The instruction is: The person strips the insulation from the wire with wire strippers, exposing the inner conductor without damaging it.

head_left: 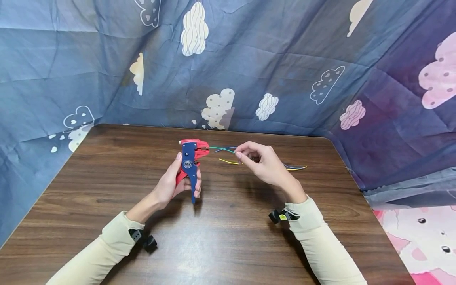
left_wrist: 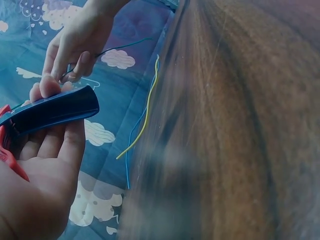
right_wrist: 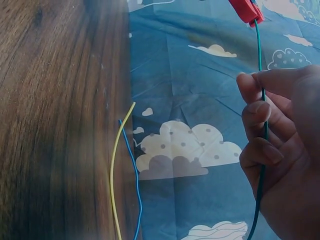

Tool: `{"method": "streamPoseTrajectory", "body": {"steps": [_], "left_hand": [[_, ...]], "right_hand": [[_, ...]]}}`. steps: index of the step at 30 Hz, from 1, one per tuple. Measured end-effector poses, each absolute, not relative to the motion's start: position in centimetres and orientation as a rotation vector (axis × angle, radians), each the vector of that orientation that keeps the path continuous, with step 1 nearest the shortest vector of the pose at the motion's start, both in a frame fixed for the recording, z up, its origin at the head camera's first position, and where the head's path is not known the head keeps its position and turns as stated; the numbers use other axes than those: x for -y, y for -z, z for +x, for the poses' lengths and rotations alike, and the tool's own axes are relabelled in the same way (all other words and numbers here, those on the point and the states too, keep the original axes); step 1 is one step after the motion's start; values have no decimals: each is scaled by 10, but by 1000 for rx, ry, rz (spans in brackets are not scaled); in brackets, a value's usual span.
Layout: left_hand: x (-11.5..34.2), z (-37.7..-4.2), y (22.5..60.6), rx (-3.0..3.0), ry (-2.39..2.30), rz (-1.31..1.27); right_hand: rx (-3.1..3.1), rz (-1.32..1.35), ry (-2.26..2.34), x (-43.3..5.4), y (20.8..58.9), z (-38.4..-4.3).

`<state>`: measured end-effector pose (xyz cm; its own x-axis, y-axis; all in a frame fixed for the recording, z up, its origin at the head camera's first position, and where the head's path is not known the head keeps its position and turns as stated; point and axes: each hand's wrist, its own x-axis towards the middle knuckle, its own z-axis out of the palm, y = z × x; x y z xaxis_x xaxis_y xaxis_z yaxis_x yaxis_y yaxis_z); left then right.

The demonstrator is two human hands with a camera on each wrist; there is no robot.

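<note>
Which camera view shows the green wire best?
The right wrist view: there the green wire runs, largely unhidden, from the tool along the right hand to the bottom edge. The head view shows a short stretch between tool and hand; the left wrist view, mainly its loose end.

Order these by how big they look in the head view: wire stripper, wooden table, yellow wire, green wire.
1. Wooden table
2. Wire stripper
3. Green wire and yellow wire: unsure, as the right hand partly hides both.
</note>
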<state>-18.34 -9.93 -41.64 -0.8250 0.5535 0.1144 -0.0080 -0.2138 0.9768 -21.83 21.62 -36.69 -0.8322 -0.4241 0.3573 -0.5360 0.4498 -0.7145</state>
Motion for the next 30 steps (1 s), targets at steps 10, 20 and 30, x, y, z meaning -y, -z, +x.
{"method": "streamPoseTrajectory", "body": {"steps": [10, 20, 30], "left_hand": [[97, -184, 419, -1690, -2098, 623], [97, -185, 423, -1693, -2110, 635], [98, -184, 424, -1711, -2108, 622]], "right_hand": [[2574, 882, -1344, -215, 367, -217], [2579, 917, -1346, -212, 367, -216], [2571, 921, -1321, -211, 366, -215]]}}
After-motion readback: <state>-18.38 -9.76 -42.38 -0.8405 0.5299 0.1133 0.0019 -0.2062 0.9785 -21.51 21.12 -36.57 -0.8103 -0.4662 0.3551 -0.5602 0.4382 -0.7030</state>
